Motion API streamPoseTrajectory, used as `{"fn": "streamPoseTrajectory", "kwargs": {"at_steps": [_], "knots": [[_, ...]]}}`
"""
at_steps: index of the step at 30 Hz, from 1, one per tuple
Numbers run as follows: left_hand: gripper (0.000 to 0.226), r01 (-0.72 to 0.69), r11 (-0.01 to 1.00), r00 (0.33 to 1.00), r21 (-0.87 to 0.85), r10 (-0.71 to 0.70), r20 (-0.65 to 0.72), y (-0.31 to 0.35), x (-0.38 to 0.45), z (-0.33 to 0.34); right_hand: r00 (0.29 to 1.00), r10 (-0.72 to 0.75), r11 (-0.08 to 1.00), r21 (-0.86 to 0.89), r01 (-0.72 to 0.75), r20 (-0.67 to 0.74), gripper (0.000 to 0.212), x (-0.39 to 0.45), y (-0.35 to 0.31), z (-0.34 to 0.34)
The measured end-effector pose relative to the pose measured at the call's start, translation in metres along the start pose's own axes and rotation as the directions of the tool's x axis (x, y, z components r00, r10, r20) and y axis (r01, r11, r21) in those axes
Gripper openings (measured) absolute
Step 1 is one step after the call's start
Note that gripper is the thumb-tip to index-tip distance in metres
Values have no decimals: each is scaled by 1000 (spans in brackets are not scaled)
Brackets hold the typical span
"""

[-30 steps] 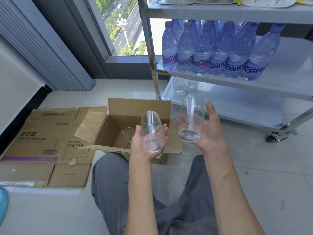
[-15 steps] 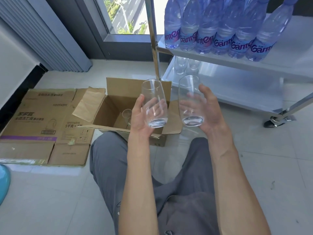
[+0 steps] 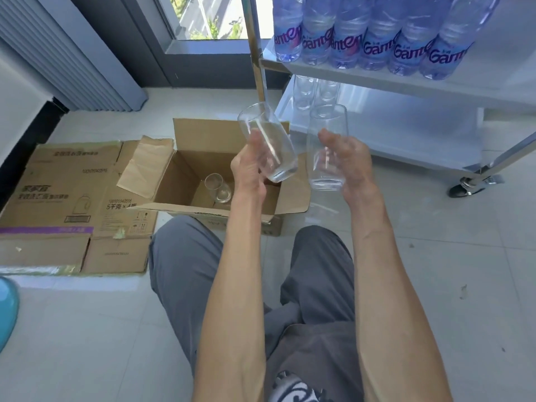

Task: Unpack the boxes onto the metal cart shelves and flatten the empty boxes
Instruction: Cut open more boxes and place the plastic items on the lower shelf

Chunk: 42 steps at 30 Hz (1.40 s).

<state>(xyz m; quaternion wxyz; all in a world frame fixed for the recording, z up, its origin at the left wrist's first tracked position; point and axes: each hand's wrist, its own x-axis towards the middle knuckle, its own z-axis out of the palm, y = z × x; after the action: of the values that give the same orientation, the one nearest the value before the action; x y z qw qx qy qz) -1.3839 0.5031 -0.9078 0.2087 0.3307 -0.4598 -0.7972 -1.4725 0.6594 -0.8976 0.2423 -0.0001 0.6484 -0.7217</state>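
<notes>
Glasses (image 3: 268, 143) clear, stemless, one per hand.

Clear, glossy glass tumblers (image 3: 268, 146); matt brown corrugated cardboard box (image 3: 203, 169), its flattened neighbour (image 3: 66, 204) creased and scuffed. The cart shelf (image 3: 406, 126) is brushed metal, its post (image 3: 256, 47) polished. Bottles (image 3: 374, 33) glossy bluish plastic. Floor tiles (image 3: 87, 329) smooth, faintly shiny.

Daylight entered through the window (image 3: 203, 21), bright and even. Floor (image 3: 464, 271) shadows were soft. Edges bowed from wide-angle distortion; detail was slightly soft.
</notes>
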Motion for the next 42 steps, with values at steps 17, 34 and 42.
{"fn": "streamPoseTrajectory", "kwargs": {"at_steps": [17, 34, 42], "knots": [[62, -307, 861, 946, 406, 321, 34, 23, 69, 12, 983, -91, 986, -154, 67, -158, 39, 58, -3, -3], [40, -82, 818, 983, 569, 160, -89, -47, 153, 80, 780, -179, 906, -409, -107, -600, 83, 154, 56, 18], [47, -16, 763, 994, 647, 81, -71, -56, 207, 116, 720, -192, 927, -364, -90, -666, 82, 188, 66, -1]]}}
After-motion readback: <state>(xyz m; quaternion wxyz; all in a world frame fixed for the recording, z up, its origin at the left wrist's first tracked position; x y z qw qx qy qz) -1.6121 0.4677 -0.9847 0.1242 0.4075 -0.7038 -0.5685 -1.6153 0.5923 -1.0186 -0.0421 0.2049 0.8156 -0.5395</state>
